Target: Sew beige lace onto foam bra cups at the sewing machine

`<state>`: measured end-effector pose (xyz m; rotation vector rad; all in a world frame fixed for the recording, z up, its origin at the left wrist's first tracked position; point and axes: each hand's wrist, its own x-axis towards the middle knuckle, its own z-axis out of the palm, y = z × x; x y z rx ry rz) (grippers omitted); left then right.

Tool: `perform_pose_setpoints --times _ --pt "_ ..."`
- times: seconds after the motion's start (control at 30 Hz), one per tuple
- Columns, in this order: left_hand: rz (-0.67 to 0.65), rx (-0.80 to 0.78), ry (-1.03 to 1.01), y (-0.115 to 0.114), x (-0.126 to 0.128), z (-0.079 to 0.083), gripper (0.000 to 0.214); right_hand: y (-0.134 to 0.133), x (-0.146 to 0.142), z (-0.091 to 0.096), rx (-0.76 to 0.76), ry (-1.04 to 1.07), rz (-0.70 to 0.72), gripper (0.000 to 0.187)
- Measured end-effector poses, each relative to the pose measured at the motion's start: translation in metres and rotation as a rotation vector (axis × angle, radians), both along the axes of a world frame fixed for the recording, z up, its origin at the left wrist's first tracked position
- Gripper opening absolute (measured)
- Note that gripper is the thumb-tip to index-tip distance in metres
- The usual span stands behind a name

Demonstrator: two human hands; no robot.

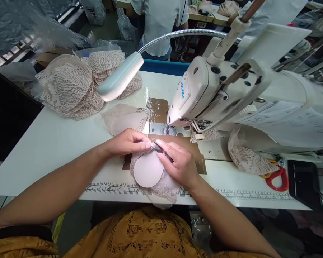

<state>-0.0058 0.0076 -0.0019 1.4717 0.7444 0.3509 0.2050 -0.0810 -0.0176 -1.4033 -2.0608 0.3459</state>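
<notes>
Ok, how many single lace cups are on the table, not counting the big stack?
3. One lace cup between the left hand and right hand; a second cup left of the needle plate; a third cup right, under the sewing machine. More may be hidden.

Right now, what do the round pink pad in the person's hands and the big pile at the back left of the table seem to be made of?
Round pad: likely moulded foam or padded fabric, smooth and matte, no weave showing. Lace around it: sheer openwork fabric. Pile: seemingly the same beige lace, by its leafy net pattern.
</notes>
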Motion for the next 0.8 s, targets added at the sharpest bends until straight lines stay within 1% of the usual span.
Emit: perform_pose_setpoints --times 0.17,0.33,0.7,0.8 --pt "0.017 -0.051 -0.047 -0.0026 0.0012 -0.0026 0.022 0.0005 0.0003 -0.0016 0.023 0.0 -0.021 0.035" --pt "0.033 -0.066 -0.052 -0.0044 0.0031 -0.001 0.018 -0.0001 0.0003 -0.0016 0.057 0.003 -0.034 0.035" --pt "0.028 -0.047 -0.05 -0.0079 0.0062 0.0031 0.026 0.0001 0.0001 -0.004 0.12 -0.001 -0.029 0.034" --pt "0.02 -0.054 -0.053 -0.0084 0.0062 0.0026 0.027 0.0006 -0.0001 -0.0054 0.173 -0.004 -0.021 0.034"
